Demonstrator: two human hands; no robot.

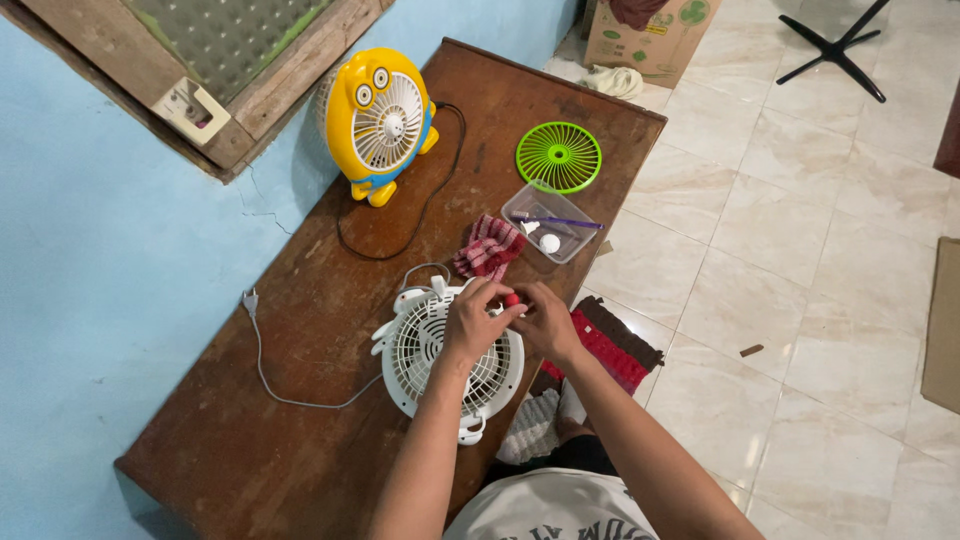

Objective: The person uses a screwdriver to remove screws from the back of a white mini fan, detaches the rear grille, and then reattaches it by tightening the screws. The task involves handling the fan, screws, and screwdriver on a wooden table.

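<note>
Wooden table (300,420): both hands, left (472,325) and right (545,322), pinch red knob (511,299) over white fan (440,360).

shirt: light grey, dark lettering | arms: bare, no sleeves visible | shorts: dark

Both bare forearms reach forward and converge. The left hand (470,325) is palm down, its fingers (492,296) curled and pinched together. The right hand (545,320) meets it fingertip to fingertip, fingers bent inward, wrist straight.
</note>
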